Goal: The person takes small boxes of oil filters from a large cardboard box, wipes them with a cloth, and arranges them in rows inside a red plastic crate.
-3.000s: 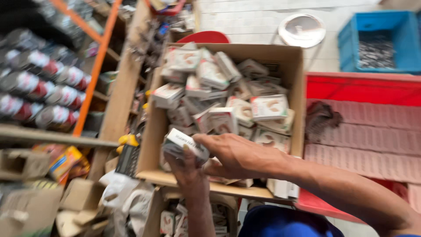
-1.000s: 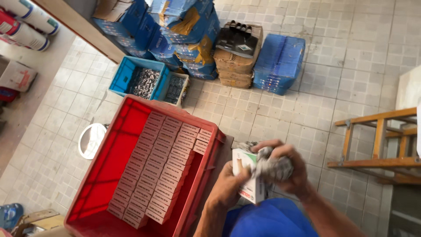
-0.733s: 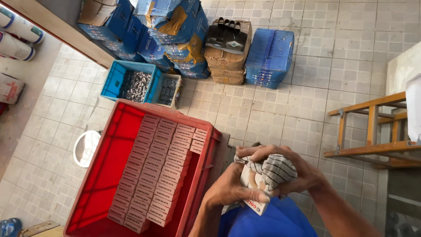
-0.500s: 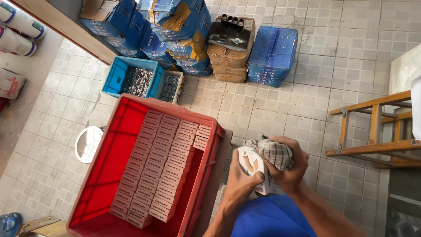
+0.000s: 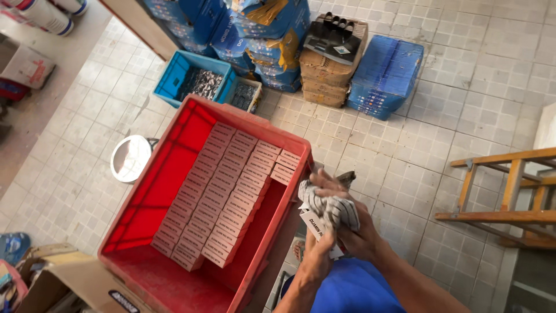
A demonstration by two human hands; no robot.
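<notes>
My left hand (image 5: 317, 259) holds a small white box (image 5: 314, 225) from below, just past the right rim of a red plastic crate (image 5: 233, 113). My right hand (image 5: 354, 235) presses a grey striped cloth (image 5: 331, 207) over the top of that box. Both hands hover above my blue-clad lap (image 5: 353, 293). Inside the crate, several rows of flat pink boxes (image 5: 227, 194) lie packed side by side against its right half; the left half shows bare red floor.
On the tiled floor stand a blue crate of metal parts (image 5: 186, 81), stacked cardboard cartons (image 5: 328, 65), a blue wrapped pack (image 5: 385, 74) and blue sacks (image 5: 258, 29). A round white lid (image 5: 130, 157) lies to the left of the crate, a wooden frame (image 5: 503, 194) stands at the right, and an open carton (image 5: 55, 285) sits at bottom left.
Earlier I took a small box out of a carton full of them. Since then the view has swung to the red crate, and my hands have kept turning and rubbing the box with the cloth.
</notes>
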